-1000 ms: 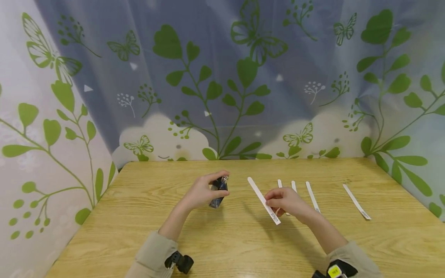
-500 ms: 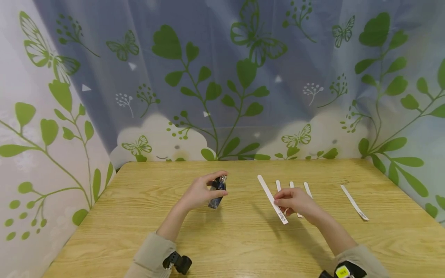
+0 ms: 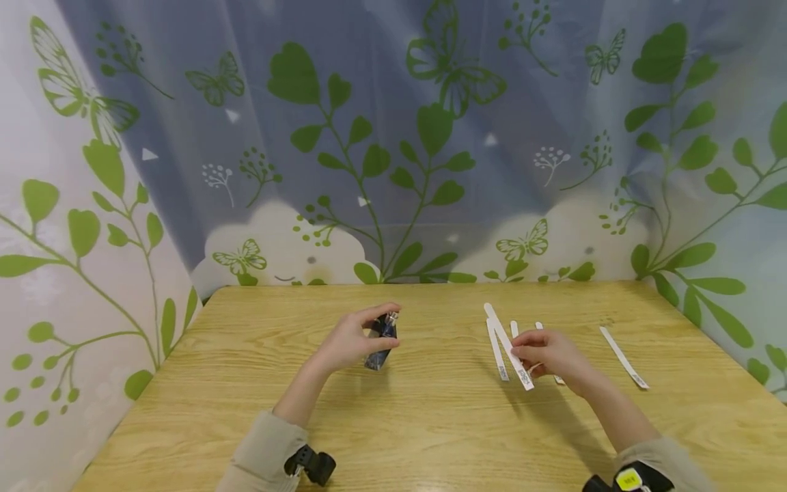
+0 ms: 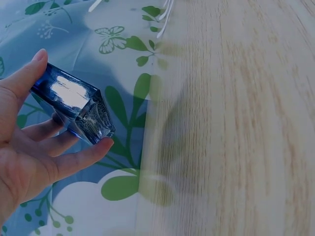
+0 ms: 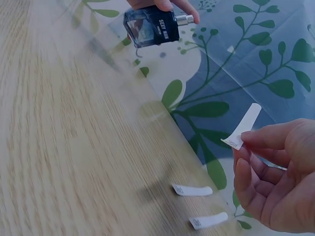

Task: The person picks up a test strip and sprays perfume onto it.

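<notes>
My left hand holds a dark blue glass perfume bottle above the table, thumb and fingers around it. In the right wrist view, the words SEXY MAN show on the bottle, and a fingertip is at its silver spray nozzle. My right hand pinches a white paper perfume test strip between thumb and fingers. The strip tilts, rounded end away from me, with small print at the near end. A second test strip lies on the table beneath and left of it.
More white test strips lie on the wooden table: one strip is partly behind my right hand, another is also partly covered, and one strip is farther right. A patterned curtain hangs behind the table.
My right hand has moved right with the pinched strip, uncovering the leftmost strip on the table. The left hand and bottle have stayed nearly in place.
</notes>
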`<state>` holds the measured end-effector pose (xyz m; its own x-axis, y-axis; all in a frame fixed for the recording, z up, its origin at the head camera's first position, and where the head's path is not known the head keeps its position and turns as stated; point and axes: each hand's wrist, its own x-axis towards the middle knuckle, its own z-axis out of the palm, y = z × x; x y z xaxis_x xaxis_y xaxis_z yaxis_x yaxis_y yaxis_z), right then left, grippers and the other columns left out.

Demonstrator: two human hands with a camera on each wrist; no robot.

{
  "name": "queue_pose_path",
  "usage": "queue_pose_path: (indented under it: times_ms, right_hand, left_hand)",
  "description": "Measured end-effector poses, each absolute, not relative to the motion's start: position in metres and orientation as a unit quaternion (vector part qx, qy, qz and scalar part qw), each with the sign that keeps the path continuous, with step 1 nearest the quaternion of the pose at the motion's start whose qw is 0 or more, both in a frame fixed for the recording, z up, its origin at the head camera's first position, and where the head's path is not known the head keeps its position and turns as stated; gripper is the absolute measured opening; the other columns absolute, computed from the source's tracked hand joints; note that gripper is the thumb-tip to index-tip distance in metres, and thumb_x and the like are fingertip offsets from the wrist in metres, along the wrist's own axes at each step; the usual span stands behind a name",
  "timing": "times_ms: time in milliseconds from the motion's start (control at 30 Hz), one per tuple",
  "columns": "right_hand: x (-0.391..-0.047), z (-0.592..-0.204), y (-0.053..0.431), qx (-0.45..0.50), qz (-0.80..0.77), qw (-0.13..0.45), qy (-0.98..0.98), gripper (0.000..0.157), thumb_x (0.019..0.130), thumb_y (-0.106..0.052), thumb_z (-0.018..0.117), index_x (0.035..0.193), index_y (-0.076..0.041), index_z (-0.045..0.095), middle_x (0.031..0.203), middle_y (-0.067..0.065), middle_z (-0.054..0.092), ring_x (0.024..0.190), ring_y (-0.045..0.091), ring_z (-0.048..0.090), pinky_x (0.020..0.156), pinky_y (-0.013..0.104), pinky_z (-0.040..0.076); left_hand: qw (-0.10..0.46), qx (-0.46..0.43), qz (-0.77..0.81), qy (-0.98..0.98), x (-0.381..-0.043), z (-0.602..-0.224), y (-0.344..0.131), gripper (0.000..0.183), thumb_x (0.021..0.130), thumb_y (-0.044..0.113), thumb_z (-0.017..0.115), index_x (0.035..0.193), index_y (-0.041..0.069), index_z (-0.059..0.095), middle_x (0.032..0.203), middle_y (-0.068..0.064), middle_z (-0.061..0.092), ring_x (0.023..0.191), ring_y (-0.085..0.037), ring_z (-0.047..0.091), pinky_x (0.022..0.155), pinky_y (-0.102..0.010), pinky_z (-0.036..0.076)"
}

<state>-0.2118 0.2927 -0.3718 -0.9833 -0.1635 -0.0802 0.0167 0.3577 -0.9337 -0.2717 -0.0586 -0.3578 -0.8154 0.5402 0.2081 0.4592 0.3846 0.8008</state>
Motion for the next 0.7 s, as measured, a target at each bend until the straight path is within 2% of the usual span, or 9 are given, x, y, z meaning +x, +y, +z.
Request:
queue_pose_path:
  times_ms: [300,567,700]
  right_hand:
    - [-0.208,-0.378,0.324,-0.005,-0.555,0.064,0.83,0.033,0.092,-0.013,0.056,0.112,0.013,0.054,0.078,0.0,0.056,0.07,0.012,0.054,0.062,0.031,0.051]
    - [-0.207,-0.385,0.354,0.031,-0.562,0.054,0.825,0.033,0.093,-0.013,0.055,0.113,0.014,0.054,0.079,-0.003,0.059,0.071,0.009,0.057,0.064,0.028,0.051]
    - [-0.207,-0.388,0.366,0.043,-0.565,0.052,0.822,0.029,0.093,-0.013,0.055,0.11,0.01,0.058,0.079,-0.005,0.058,0.071,0.008,0.056,0.063,0.026,0.051]
  left_hand:
    - [0.045,0.304,0.454,0.836,-0.272,-0.359,-0.059,0.055,0.084,0.025,0.071,0.135,0.027,0.05,0.137,-0.001,0.047,0.119,-0.034,0.047,0.085,-0.042,0.046]
    - [0.05,0.303,0.452,0.837,-0.272,-0.358,-0.06,0.056,0.083,0.027,0.072,0.134,0.026,0.051,0.137,-0.003,0.047,0.117,-0.035,0.048,0.077,-0.038,0.048]
    - [0.05,0.306,0.452,0.836,-0.275,-0.359,-0.06,0.056,0.083,0.029,0.072,0.134,0.027,0.051,0.137,-0.002,0.047,0.118,-0.032,0.047,0.081,-0.039,0.047]
